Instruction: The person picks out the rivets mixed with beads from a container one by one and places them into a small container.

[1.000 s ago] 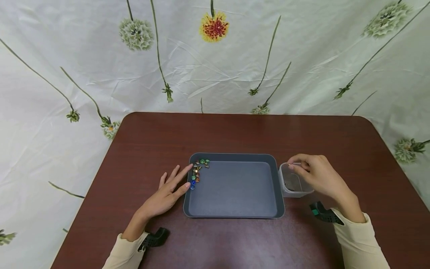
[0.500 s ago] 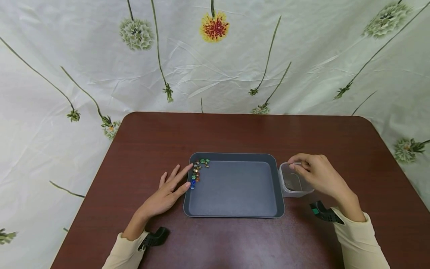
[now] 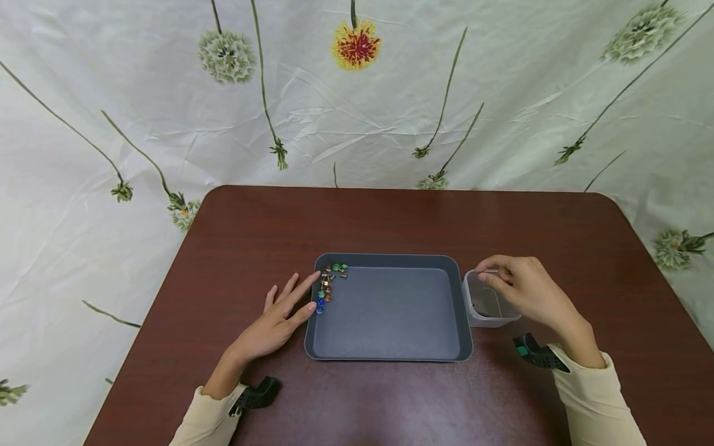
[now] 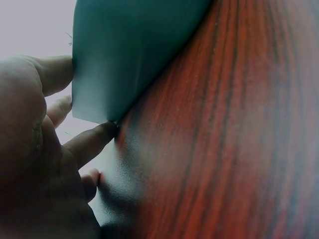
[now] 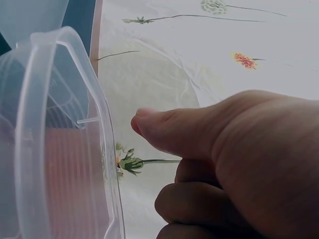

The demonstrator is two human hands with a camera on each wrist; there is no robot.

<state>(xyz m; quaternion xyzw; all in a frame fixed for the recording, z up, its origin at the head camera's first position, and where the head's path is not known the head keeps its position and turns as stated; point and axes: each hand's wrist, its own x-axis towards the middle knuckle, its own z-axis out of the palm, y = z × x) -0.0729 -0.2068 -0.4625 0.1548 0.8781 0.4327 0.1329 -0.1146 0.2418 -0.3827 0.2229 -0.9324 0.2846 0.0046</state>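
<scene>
My left hand [image 3: 279, 321] rests spread at the left side of a grey-blue tray [image 3: 390, 316], its fingertips touching the rim. In the left wrist view, fingertips meet the tray's outer wall [image 4: 129, 55]. Several small shiny pieces [image 3: 326, 288] in green, gold, orange and blue lie along the tray's left edge and far left corner; their exact kind is too small to tell. Over a clear plastic container [image 3: 492, 323] hovers my right hand [image 3: 524, 288], thumb and forefinger tips close together, other fingers curled. Whether anything tiny sits between those tips cannot be seen.
The container stands against the tray's right side on a dark reddish-brown table [image 3: 401, 223]. A white flowered cloth [image 3: 390, 111] hangs beyond the far edge. Black wrist cameras [image 3: 259, 394] are strapped to both wrists.
Both hands stay almost still. A tiny reddish speck seen at the right fingertips one second ago is no longer distinct. Tray and container have not moved.
</scene>
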